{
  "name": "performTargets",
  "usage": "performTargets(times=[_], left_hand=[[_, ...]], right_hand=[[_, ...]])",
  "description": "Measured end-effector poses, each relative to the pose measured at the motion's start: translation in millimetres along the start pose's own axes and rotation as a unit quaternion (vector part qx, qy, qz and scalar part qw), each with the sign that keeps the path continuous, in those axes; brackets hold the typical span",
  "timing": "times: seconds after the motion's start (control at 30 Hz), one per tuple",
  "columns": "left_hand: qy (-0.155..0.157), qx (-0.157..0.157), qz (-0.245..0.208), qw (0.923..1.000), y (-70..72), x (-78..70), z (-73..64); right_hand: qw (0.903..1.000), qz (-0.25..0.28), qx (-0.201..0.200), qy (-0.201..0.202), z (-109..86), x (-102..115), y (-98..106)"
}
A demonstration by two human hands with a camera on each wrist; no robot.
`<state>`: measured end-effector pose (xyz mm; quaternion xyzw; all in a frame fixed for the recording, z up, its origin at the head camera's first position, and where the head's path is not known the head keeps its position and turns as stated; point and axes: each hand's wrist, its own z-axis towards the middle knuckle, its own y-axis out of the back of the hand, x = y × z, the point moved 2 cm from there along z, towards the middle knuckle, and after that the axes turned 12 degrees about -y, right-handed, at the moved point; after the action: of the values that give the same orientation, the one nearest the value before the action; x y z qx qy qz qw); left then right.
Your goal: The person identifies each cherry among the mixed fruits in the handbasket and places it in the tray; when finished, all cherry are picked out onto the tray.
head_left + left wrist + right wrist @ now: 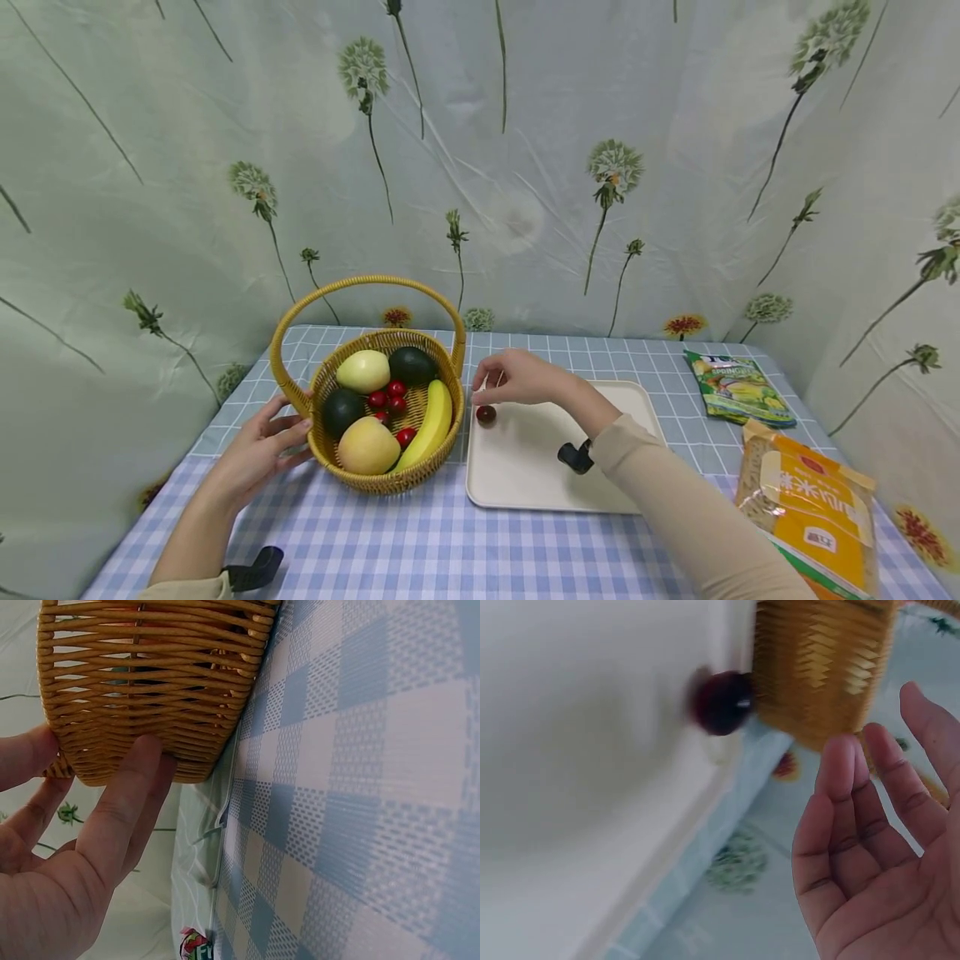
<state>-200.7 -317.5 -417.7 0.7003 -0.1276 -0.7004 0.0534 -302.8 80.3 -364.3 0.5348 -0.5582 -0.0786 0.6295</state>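
A yellow wicker basket (341, 471) with a tall handle holds a banana (435, 421), two dark green avocado-like fruits, a pale green fruit, a yellowish round fruit (367, 447) and several small red fruits. My left hand (262, 446) touches its left side, the fingers (124, 799) resting against the weave in the left wrist view. On the cream tray (540, 483) lies one small dark red round fruit (486, 415), near the left edge. My right hand (521, 377) hovers just above and beside it with loosely bent fingers and nothing between them; the right wrist view shows the fruit (721, 703) apart from the hand.
To the right lie a green printed packet (738, 390) and an orange-and-clear bag (810, 517) of grain-like food. A blue checked cloth (360, 542) covers the table's front. Behind hangs a curtain (525, 192) with a dandelion print.
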Motion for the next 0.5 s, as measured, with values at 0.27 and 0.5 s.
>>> performTargets(times=[0.27,0.5], left_hand=[[-0.004,-0.003,0.007,1.0000,0.4,-1.8,-1.2],[-0.003,-0.001,0.009,1.0000,-1.0,-1.4,-1.8]], right_hand=[[0.9990,-0.020,0.022,0.034,4.0,44,1],[0.9963,-0.052,0.054,0.043,20.2,69,-11]])
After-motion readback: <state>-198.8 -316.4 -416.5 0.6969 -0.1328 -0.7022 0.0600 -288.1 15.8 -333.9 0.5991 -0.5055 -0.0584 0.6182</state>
